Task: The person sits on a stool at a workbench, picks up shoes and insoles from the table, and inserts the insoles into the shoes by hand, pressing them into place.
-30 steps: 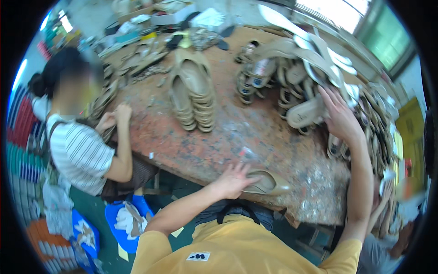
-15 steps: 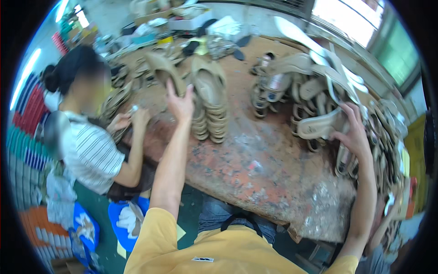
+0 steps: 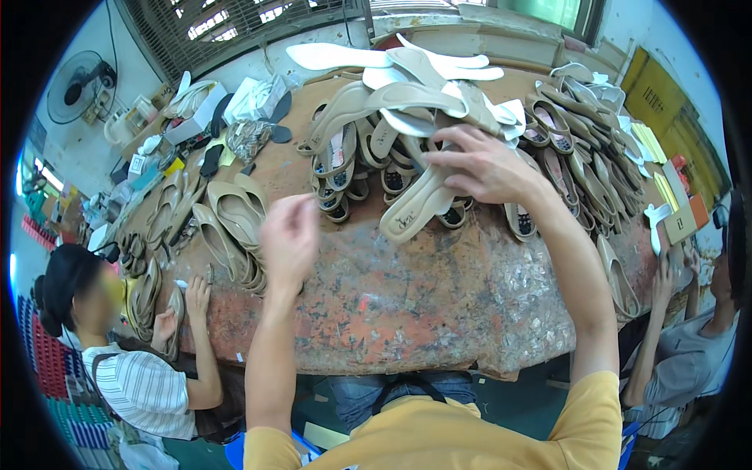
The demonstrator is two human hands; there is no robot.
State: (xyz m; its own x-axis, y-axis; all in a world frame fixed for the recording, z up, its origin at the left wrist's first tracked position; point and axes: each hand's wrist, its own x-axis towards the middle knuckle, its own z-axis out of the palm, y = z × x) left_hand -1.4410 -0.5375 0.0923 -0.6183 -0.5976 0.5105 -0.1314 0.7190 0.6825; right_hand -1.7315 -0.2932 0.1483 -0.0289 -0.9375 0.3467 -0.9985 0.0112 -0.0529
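Note:
My right hand [image 3: 489, 164] is closed on the beige insole [image 3: 419, 205], its thumb and fingers around the front half. The insole's rounded heel points toward me. It lies at the front of a pile of beige shoes [image 3: 337, 157] topped with more insoles [image 3: 415, 98] and white curved pieces [image 3: 337, 56]. My left hand [image 3: 291, 239], blurred by motion, is raised over the worktable beside stacked beige shoes [image 3: 239, 207]. No shoe shows in it, and its fingers are too smeared to read.
Many beige flat shoes [image 3: 580, 149] are heaped at the right of the worktable [image 3: 392, 313]. At the left, one person [image 3: 149, 384] handles a shoe; another person [image 3: 681, 352] is at the right edge. Boxes and dark soles [image 3: 280, 107] lie at the back left.
My left hand has come off the shoe on the stack and moved back toward me. My right hand remains on the insole. The view has swung to the right.

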